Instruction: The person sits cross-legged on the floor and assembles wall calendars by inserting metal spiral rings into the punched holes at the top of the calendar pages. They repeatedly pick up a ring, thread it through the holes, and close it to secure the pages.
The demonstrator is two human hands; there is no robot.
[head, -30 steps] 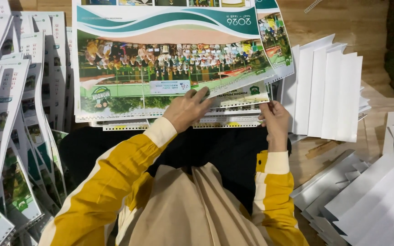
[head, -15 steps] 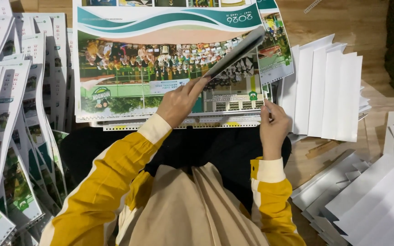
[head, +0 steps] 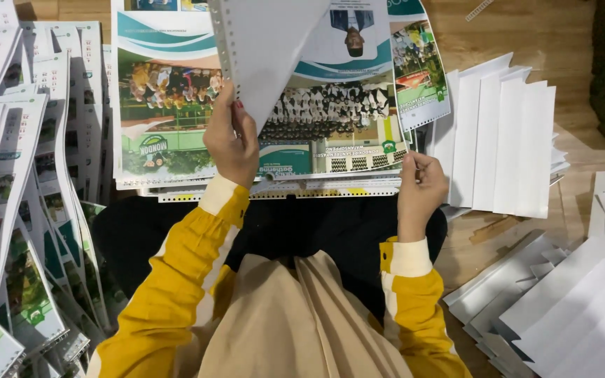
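left hand (head: pixel 231 143) fingers pinching lifted white sheet (head: pixel 267 49), right hand (head: pixel 420 192) fingers closed on printed stack (head: pixel 260 140) edge

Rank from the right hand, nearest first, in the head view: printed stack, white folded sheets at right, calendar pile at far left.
1. Printed stack: touching the right hand, directly ahead.
2. White folded sheets: just right.
3. Calendar pile: far left, beyond the left hand.

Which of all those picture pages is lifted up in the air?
The top sheet of the middle stack, pinched by the left hand. It shows its blank white back with punched holes; the other pages lie flat, picture side up.
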